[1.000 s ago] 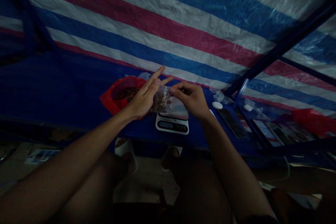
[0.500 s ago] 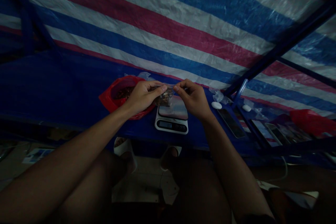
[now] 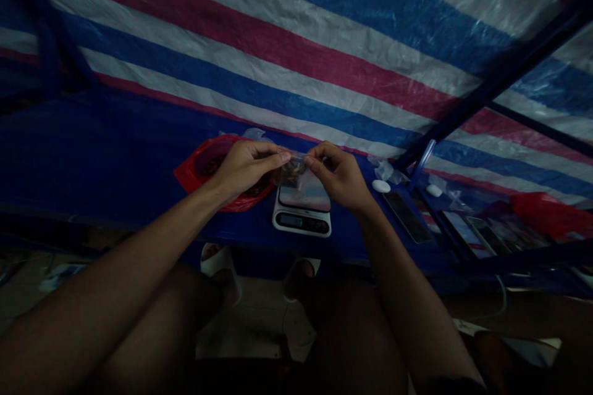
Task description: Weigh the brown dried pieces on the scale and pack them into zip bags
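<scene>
A small clear plastic bag (image 3: pixel 291 175) with brown pieces inside hangs between my two hands. My left hand (image 3: pixel 248 166) pinches its upper left edge, and my right hand (image 3: pixel 338 174) pinches the upper right corner. Just below the bag stands a white kitchen scale (image 3: pixel 303 222) with a metal plate and a small display whose digits I cannot read. To the left, partly behind my left hand and wrist, an open red plastic bag (image 3: pixel 188 176) holds more dark brown pieces.
Everything stands on a blue bench (image 3: pixel 139 154). To the right lie a white oval case (image 3: pixel 381 186), a dark phone (image 3: pixel 407 217) and crumpled clear plastic (image 3: pixel 386 170). Blue metal bars (image 3: pixel 491 83) and a striped tarp (image 3: pixel 287 49) rise behind. More phones and a red bag (image 3: pixel 551 216) sit far right.
My left hand has shifted slightly left along the small bag's top edge. My right hand has barely moved, and both still pinch the bag.
</scene>
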A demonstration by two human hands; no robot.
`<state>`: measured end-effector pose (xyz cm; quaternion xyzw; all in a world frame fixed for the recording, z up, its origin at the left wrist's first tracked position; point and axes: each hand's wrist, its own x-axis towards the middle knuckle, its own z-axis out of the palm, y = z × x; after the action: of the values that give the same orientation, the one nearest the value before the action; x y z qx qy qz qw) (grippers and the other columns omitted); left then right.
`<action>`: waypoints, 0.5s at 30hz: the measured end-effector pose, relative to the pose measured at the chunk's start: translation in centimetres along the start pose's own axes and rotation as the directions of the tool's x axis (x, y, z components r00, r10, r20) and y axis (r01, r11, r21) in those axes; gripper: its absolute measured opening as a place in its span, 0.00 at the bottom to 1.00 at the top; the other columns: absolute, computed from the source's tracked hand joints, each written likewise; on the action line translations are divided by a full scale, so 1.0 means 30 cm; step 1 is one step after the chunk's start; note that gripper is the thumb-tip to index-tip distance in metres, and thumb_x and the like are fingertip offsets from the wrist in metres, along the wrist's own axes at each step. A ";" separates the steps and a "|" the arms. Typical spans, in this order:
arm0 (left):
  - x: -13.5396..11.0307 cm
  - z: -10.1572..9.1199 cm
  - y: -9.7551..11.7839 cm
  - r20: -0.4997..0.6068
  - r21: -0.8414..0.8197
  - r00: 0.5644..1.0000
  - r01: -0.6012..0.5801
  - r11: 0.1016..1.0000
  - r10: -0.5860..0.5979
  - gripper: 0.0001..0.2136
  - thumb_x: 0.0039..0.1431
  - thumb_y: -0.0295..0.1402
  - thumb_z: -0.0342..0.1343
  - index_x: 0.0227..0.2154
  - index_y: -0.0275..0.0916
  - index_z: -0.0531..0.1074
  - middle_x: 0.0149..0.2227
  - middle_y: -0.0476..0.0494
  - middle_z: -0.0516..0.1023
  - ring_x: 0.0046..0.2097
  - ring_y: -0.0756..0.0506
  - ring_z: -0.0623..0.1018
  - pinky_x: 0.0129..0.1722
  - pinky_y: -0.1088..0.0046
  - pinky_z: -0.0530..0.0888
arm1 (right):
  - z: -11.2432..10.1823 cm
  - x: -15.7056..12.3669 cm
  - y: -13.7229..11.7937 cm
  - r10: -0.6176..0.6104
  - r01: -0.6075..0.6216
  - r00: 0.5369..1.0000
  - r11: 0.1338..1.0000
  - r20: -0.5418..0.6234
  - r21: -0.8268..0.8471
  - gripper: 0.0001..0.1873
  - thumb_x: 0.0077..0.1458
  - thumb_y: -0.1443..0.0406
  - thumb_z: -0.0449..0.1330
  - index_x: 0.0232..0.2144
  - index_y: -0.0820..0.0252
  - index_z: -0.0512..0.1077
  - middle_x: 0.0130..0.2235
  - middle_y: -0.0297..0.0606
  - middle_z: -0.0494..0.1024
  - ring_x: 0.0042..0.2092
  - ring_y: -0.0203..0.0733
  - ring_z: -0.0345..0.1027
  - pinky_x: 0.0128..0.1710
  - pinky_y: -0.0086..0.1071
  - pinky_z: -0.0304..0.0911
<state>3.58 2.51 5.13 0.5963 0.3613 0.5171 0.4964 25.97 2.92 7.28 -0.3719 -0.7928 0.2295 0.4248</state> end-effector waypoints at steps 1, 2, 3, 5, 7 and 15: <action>0.000 -0.003 0.000 -0.003 -0.002 1.000 0.005 1.000 -0.005 0.17 0.52 0.47 0.73 0.36 0.39 0.86 0.38 0.42 0.88 0.41 0.41 0.84 0.45 0.61 0.82 | -0.002 -0.001 0.000 0.012 -0.012 1.000 1.000 0.001 0.000 0.15 0.67 0.52 0.66 0.34 0.56 0.76 0.37 0.36 0.79 0.37 0.40 0.68 0.41 0.38 0.63; 0.000 -0.005 0.001 -0.016 -0.005 1.000 0.010 1.000 -0.010 0.17 0.52 0.47 0.73 0.36 0.39 0.86 0.38 0.42 0.88 0.40 0.42 0.84 0.44 0.62 0.82 | -0.003 -0.002 0.000 0.022 -0.022 1.000 1.000 -0.003 0.001 0.15 0.67 0.52 0.66 0.34 0.56 0.76 0.37 0.36 0.79 0.37 0.40 0.68 0.41 0.38 0.63; -0.001 -0.007 0.001 -0.038 -0.009 0.999 0.014 1.000 -0.014 0.17 0.52 0.48 0.73 0.36 0.39 0.86 0.38 0.43 0.87 0.39 0.42 0.84 0.43 0.62 0.81 | -0.004 -0.003 0.000 0.028 -0.028 1.000 1.000 -0.009 0.003 0.15 0.66 0.52 0.66 0.35 0.56 0.76 0.37 0.36 0.79 0.38 0.40 0.69 0.41 0.38 0.63; -0.003 -0.008 0.002 -0.074 -0.019 0.997 0.016 1.000 -0.017 0.17 0.51 0.47 0.74 0.36 0.39 0.85 0.36 0.43 0.87 0.37 0.43 0.83 0.40 0.64 0.81 | -0.002 -0.006 -0.001 0.028 -0.028 0.999 1.000 -0.025 0.005 0.15 0.66 0.52 0.66 0.35 0.56 0.76 0.37 0.37 0.80 0.39 0.41 0.69 0.41 0.38 0.64; -0.006 -0.006 0.005 -0.086 -0.020 0.996 0.007 1.000 -0.009 0.17 0.51 0.46 0.74 0.35 0.38 0.85 0.35 0.43 0.87 0.37 0.43 0.83 0.40 0.64 0.81 | 0.001 -0.009 -0.002 0.017 -0.017 0.999 1.000 -0.028 0.002 0.14 0.66 0.52 0.66 0.35 0.56 0.77 0.38 0.37 0.80 0.39 0.41 0.70 0.41 0.38 0.64; -0.012 0.017 0.017 -0.126 0.055 0.991 -0.035 0.998 0.041 0.15 0.53 0.46 0.72 0.35 0.38 0.85 0.37 0.42 0.87 0.39 0.42 0.84 0.43 0.65 0.81 | 0.011 -0.007 -0.014 -0.069 0.069 0.997 0.997 -0.026 -0.028 0.15 0.67 0.54 0.64 0.33 0.56 0.75 0.35 0.36 0.78 0.37 0.40 0.68 0.42 0.38 0.65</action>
<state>3.95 1.94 5.54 0.5817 0.3943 0.5538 0.4466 25.61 2.48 7.29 -0.3531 -0.8023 0.1987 0.4382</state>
